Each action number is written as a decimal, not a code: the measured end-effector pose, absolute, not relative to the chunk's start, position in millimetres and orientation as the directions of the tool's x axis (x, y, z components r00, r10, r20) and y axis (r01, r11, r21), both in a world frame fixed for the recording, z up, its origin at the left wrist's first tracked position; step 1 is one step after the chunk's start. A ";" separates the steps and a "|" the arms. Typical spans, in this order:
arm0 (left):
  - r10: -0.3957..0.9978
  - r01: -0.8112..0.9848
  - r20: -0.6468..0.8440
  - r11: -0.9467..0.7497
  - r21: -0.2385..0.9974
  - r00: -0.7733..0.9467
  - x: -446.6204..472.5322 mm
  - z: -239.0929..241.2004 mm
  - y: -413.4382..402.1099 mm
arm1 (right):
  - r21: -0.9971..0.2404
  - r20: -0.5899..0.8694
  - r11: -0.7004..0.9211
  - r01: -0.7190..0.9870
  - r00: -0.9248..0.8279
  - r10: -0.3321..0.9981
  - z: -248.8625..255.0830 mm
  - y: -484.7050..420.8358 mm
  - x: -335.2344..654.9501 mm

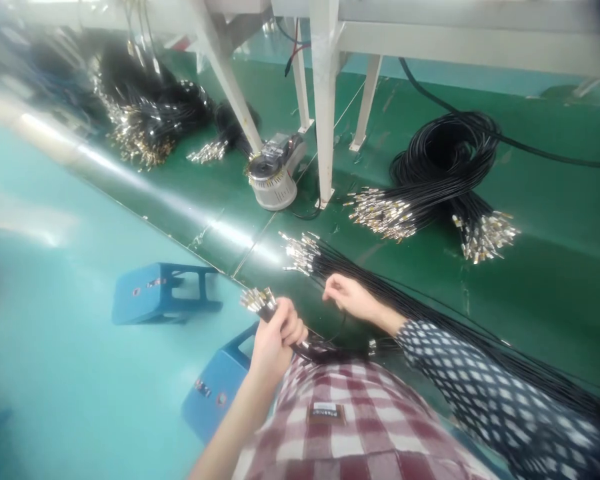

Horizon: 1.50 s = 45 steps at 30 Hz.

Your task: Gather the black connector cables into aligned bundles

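My left hand [276, 337] is closed around a small bunch of black cables [260, 303], with their metal end connectors sticking out above my fist. My right hand [347, 295], in a dotted sleeve, pinches one black cable out of a long spread of cables [430, 313] lying across the green table. That spread's metal tips [300, 253] fan out just beyond my right hand. The cables run back to the right, under my right arm. A red plaid cloth [350, 420] covers my lap below both hands.
Coiled cable bundles with metal ends lie on the green table [555, 280] at right [440, 173] and far left [150, 120]. A round tape dispenser [273, 177] sits by white frame legs [325, 100]. Two blue stools [165, 293] [220, 390] stand on the teal floor.
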<state>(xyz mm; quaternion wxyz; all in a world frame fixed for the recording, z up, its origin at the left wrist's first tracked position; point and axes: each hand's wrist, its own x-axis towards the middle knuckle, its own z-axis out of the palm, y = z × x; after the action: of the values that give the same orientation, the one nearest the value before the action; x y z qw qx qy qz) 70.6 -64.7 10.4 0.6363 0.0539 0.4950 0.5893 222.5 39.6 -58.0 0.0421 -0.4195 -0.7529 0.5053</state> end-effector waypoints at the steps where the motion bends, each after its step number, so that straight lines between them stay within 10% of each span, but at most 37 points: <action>1: 0.808 -0.678 -0.559 0.306 0.669 -0.187 72.0 11.2 -61.2 | -0.847 -0.349 0.087 0.524 -0.672 0.653 -47.2 35.8 226.8; 6: 0.853 -0.629 -0.489 0.281 0.724 -0.182 81.8 23.8 -39.0 | -0.925 -0.317 -0.366 0.106 -0.745 0.587 -8.4 16.7 236.3; 14: 0.838 -0.543 -0.539 0.417 0.729 -0.080 91.0 25.4 -41.7 | -0.911 -0.317 -0.410 0.042 -0.708 0.631 -3.2 4.4 242.1; 20: 0.845 -0.576 -0.511 0.343 0.742 -0.155 87.4 25.6 -40.5 | -0.946 -0.318 -0.178 0.271 -0.659 0.681 11.4 5.7 243.1; 26: 0.848 -0.565 -0.499 0.328 0.757 -0.178 86.3 24.1 -38.5 | -0.831 0.089 0.378 0.409 -0.573 0.815 0.4 0.8 242.8; 39: 0.809 -0.552 -0.565 0.400 0.732 -0.161 73.8 17.5 -44.8 | -0.869 -0.017 0.346 0.354 -0.720 0.694 -11.5 -4.2 221.9; 45: 0.796 -0.607 -0.565 0.345 0.716 -0.215 68.2 10.3 -51.4 | -0.582 -0.380 0.158 0.798 -0.439 0.814 -58.5 43.9 223.5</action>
<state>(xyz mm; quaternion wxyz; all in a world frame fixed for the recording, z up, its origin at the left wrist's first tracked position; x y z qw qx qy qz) 68.2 -51.4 10.3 0.6204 0.0885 0.5363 0.5654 223.5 43.9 -58.5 0.0110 -0.5295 -0.7609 0.3748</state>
